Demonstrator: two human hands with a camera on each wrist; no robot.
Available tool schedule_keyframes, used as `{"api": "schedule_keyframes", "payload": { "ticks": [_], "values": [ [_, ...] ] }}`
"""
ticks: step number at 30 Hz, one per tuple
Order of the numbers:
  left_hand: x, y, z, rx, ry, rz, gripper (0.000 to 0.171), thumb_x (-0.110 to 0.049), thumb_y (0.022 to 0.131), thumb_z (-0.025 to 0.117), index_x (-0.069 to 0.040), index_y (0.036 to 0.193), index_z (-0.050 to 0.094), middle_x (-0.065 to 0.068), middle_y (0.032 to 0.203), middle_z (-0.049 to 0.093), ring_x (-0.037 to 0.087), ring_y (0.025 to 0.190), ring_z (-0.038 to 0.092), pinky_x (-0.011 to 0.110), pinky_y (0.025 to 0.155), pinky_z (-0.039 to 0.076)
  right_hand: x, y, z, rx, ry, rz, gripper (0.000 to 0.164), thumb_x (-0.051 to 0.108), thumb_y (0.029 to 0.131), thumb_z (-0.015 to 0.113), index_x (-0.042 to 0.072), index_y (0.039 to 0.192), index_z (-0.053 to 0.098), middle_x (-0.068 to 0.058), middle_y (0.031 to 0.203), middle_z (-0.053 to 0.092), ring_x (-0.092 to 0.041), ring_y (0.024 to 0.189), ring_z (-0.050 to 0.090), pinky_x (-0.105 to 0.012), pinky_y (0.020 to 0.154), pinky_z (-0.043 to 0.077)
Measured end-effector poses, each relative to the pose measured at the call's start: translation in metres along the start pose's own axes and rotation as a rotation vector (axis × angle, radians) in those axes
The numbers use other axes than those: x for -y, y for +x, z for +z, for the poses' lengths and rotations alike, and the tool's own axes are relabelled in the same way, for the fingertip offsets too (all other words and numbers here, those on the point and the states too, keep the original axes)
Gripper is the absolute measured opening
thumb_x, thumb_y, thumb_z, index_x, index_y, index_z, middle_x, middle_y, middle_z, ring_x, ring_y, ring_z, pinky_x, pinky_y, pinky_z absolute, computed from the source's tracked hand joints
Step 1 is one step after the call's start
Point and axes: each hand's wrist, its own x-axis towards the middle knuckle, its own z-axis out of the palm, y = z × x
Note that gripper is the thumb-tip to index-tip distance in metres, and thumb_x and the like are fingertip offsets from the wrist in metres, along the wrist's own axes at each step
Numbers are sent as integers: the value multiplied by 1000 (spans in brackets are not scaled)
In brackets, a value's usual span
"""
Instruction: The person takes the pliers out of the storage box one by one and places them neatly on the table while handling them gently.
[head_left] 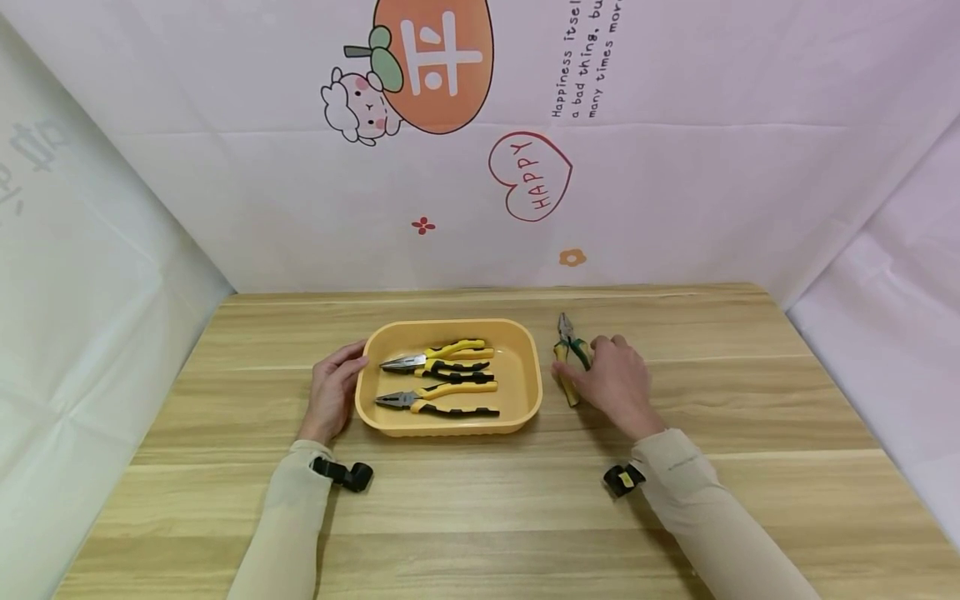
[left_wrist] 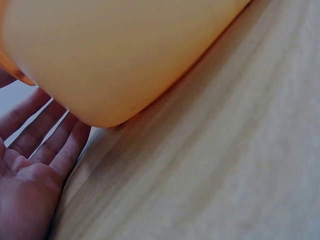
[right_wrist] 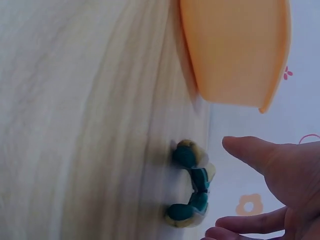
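Note:
My left hand (head_left: 333, 392) is at the left end of a yellow plastic tray (head_left: 450, 432). In the left wrist view its extended fingers (left_wrist: 62, 145) lie along the tray's outer wall. Inside the tray are combination pliers (head_left: 435, 400) in front and long-nose pliers (head_left: 423, 362) behind, overlapping another pair, all with yellow and black handles pointing right. My right hand (head_left: 618, 383) reaches over pliers with green and yellow handles (head_left: 573, 358) on the table, jaws toward the back. In the right wrist view, thumb and fingers are spread apart above those handles (right_wrist: 192, 187).
The wooden table (head_left: 480, 517) runs back to a white printed cloth (head_left: 637, 200). More white cloth hangs at both sides. A small black wrist camera (head_left: 352, 475) sits on the left sleeve, another (head_left: 621, 481) on the right.

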Motion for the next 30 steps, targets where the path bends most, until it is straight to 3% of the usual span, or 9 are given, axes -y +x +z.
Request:
{"api": "schedule_keyframes", "payload": {
  "ticks": [4, 14, 20, 30],
  "values": [
    [0, 0, 0, 1, 1, 0, 41, 4, 99, 54, 20, 136, 49, -2, 110, 70, 12, 103, 67, 24, 89, 57, 2, -2, -3, -30, 30, -28, 74, 52, 88, 74, -11, 125, 62, -29, 113, 60, -45, 100, 59, -55, 77, 53],
    [-1, 0, 0, -2, 4, -6, 41, 3, 99, 54, 21, 136, 50, -2, 109, 70, 12, 102, 68, 24, 88, 57, 10, -8, -15, -104, 117, -135, 58, 40, 92, 75, -7, 124, 65, -25, 113, 62, -39, 94, 60, -52, 76, 51],
    [0, 0, 0, -1, 8, 4, 40, 4, 99, 54, 21, 135, 50, -2, 109, 71, 12, 102, 68, 24, 88, 57, 16, -9, -20, -159, 168, -237, 49, 32, 91, 77, -6, 121, 67, -22, 109, 64, -36, 96, 60, -52, 81, 50],
    [1, 0, -1, 12, 4, 13, 40, 4, 99, 54, 21, 135, 50, -1, 110, 70, 13, 103, 67, 24, 89, 57, 34, -14, -29, -121, 302, -312, 45, 23, 90, 78, -3, 124, 66, -20, 116, 63, -38, 103, 61, -52, 87, 52]
  ]
}}
